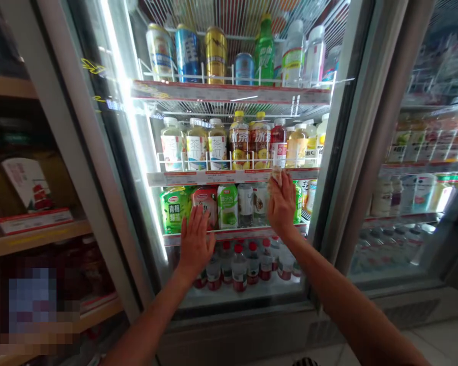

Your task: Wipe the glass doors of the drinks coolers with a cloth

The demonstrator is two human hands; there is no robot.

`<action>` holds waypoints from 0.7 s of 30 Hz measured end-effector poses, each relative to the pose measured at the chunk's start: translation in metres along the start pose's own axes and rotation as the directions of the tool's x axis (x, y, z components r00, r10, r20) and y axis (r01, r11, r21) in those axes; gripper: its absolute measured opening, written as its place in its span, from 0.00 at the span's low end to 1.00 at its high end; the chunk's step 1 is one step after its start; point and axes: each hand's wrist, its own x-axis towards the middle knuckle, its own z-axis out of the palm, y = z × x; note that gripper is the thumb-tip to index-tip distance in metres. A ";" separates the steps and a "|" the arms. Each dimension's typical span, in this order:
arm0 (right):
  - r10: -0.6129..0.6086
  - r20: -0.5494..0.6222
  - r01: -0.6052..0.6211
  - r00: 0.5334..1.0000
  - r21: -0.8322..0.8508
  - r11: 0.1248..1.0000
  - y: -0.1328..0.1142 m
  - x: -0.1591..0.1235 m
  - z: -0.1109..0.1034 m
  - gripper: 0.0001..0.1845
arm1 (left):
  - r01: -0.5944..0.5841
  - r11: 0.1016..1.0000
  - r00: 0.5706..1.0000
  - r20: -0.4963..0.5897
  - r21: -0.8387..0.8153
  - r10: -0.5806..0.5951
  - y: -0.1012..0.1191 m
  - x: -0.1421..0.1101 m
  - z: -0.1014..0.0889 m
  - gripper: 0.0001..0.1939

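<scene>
In front of me stands a lit drinks fridge with a glass door [252, 305]; faint reflections show on the glass. My left hand [197, 239] is raised with its fingers spread, lying flat against the glass in front of the green and red packs on the third shelf. Higher and to the right, my right hand [282, 203] is closed around a pale crumpled cloth [277, 175], pressed to the glass near the price rail of the second shelf. Most of the cloth is hidden by the fingers.
Behind the glass are cans [216, 53], tea bottles [239, 140], a green carton [227, 206] and red-capped bottles [239, 267]. The metal door frame [351, 168] runs up the right. Wooden shelves [72, 235] with goods stand left, another fridge [416, 193] right.
</scene>
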 end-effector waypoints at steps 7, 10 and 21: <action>-0.455 0.352 0.434 0.818 0.144 0.890 -0.011 -0.048 -0.009 0.31 | -0.007 1.000 1.000 -0.009 0.014 0.007 0.000 0.002 0.000 0.34; -0.201 0.149 0.203 0.968 0.006 0.979 0.022 -0.028 -0.014 0.29 | -0.011 1.000 1.000 -0.003 0.011 0.011 0.000 0.001 0.001 0.34; -0.442 0.305 0.430 0.843 0.109 0.896 -0.024 -0.033 0.002 0.28 | 0.002 0.999 1.000 -0.012 0.039 -0.002 0.000 -0.001 0.007 0.33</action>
